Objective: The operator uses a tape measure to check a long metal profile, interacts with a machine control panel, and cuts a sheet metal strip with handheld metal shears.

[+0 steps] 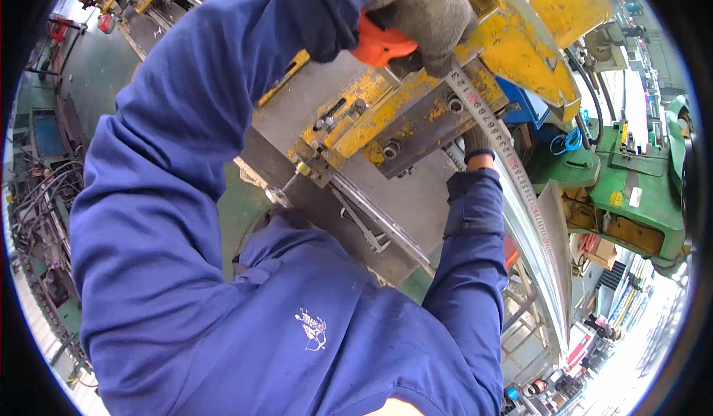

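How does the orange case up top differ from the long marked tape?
Colour: the orange case is bright; the marked tape is pale with dark and red markings. Shape: the orange case is chunky and compact, the marked tape long and narrow. Position: the left hand grips the orange case; the marked tape runs down past the right hand. Both show close to the left hand.

A deep-blue work jacket (275, 356) with 2 long, creased sleeves (148, 215) bears 1 white emblem (311, 330) on its front. A grayish knit glove (438, 0) covers the left hand (431, 15); a brownish, dark-cuffed glove (475, 138) covers the right hand (476, 141).
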`<state>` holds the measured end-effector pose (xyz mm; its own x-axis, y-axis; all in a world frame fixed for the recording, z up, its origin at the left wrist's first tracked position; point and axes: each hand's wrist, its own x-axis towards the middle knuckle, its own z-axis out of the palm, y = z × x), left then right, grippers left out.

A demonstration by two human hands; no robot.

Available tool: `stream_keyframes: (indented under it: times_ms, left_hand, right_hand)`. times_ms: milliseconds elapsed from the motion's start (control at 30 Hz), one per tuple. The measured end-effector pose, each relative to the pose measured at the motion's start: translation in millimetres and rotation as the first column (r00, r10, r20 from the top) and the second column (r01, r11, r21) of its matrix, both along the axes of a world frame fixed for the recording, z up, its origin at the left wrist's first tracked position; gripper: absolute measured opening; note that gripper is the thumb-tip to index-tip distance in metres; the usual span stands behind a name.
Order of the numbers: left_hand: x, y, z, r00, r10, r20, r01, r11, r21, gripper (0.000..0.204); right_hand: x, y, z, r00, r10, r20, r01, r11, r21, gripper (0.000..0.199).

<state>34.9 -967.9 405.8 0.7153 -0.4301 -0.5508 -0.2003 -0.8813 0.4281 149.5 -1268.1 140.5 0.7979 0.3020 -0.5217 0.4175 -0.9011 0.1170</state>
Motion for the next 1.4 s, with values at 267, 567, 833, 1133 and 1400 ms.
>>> stream_keyframes:
  times_ms: [267,567,833,1133,1400]
  left_hand:
    - [-10,10,-22,0.992,0.009,0.127,-0.015,0.999,0.049,0.034]
    - [-22,7,-11,0.990,0.012,0.138,-0.012,1.000,-0.003,0.030]
    - [-31,2,-2,0.991,0.026,0.131,-0.026,1.000,0.001,0.027]
    - [-46,14,1,0.991,0.061,0.116,-0.061,0.998,0.000,0.023]
    - [-30,8,-4,0.985,0.014,0.171,-0.001,0.997,-0.080,0.021]
  right_hand:
    - [5,28,1,0.995,0.094,0.044,-0.095,0.995,0.016,0.032]
    - [11,41,-5,0.988,0.134,0.077,-0.137,0.990,0.030,0.031]
    - [7,47,-8,0.986,0.139,0.092,-0.145,0.988,0.055,0.030]
    - [-6,55,-6,0.986,0.130,0.109,-0.138,0.987,0.077,0.029]
    - [-69,15,-17,0.889,0.019,0.458,-0.245,0.864,0.439,0.028]
